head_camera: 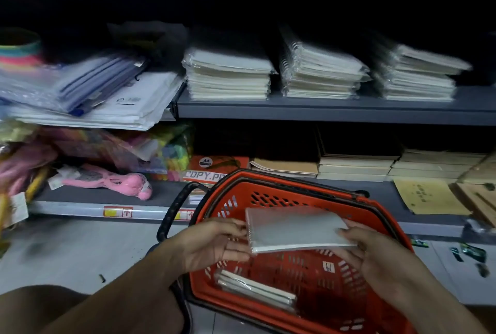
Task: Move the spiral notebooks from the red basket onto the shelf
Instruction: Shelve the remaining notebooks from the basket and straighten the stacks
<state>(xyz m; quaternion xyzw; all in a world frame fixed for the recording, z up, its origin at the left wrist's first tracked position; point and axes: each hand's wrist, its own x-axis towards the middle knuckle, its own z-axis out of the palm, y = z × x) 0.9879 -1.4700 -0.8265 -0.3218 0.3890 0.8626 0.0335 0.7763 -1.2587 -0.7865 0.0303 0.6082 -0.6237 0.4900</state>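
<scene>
A grey wrapped spiral notebook (292, 229) hangs flat above the red basket (281, 194). My left hand (214, 245) grips its spiral edge on the left and my right hand (375, 250) grips its right edge. More wrapped notebooks (255, 290) lie on the basket's floor near its left wall. The grey upper shelf (335, 109) carries three stacks of wrapped spiral notebooks (319, 70) behind the basket.
Plastic folders and white envelopes (88, 97) pile on the shelf's left part. The lower shelf holds a pink toy (112, 180), an orange copy paper pack (212, 169), paper pads and brown envelopes (426, 196). The basket's black handle (174, 210) sticks out left.
</scene>
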